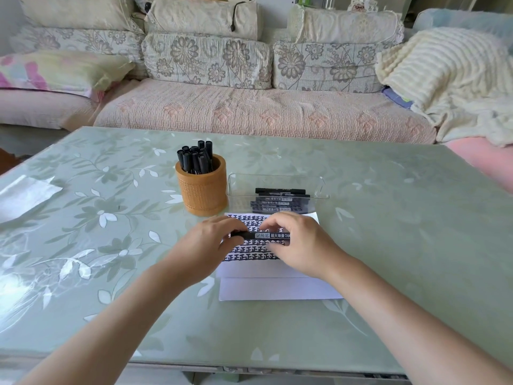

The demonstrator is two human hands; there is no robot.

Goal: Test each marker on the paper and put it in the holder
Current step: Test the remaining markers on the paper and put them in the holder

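The left forearm reaches in from the lower left, and the left hand [215,240] curls its fingers around the left end of a black marker [266,235]. Behind that hand stands the holder [204,190], a round tan cup with a woven-looking texture, packed with upright black capped markers [195,159]. The held marker lies level, just above a white sheet of paper [277,290] covered in rows of dark inked characters; its barrel bears a grey and white printed label. The right hand [299,245], wrist angled in from the lower right, pinches the marker's right part between thumb and bent fingers. Beyond the paper sits a clear plastic tray [241,187], oblong with rounded corners, with several more black labelled markers [280,201] lying flat in it. Everything rests on a glossy pale green table [388,232] patterned with leaves.
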